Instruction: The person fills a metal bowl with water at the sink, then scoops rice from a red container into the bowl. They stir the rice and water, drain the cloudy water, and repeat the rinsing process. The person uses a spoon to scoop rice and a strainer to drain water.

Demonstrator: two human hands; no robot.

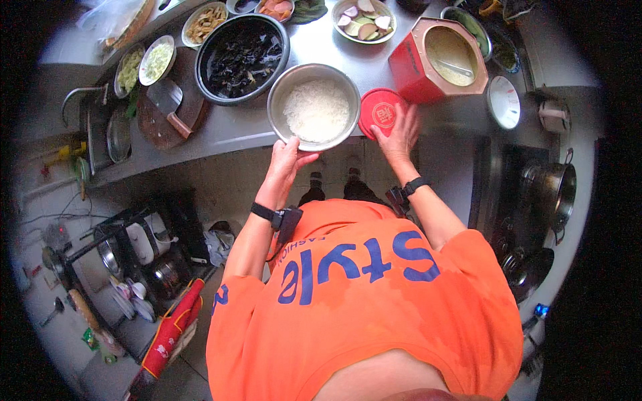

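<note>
My left hand [290, 163] grips the near rim of a metal bowl [275, 113], its thumb over the edge and fingers beneath. White rice [317, 111] covers the bottom of that bowl. To the right, my right hand [399, 134] holds a round red lid [377, 113] by its right and near edge, at the front of the counter. Just beyond it stands a red octagonal canister [414, 65] without a cover. Pale grain, probably rice, shows inside, with a scoop or spoon [454, 67] lying on it.
Left on the steel counter [311, 42] are a black basin [198, 70] of dark soaking food and a cleaver [168, 100] on a round chopping board [150, 128]. A bowl of cut vegetables [364, 22] stands behind. At right are a white bowl [503, 103] and a wok [562, 193].
</note>
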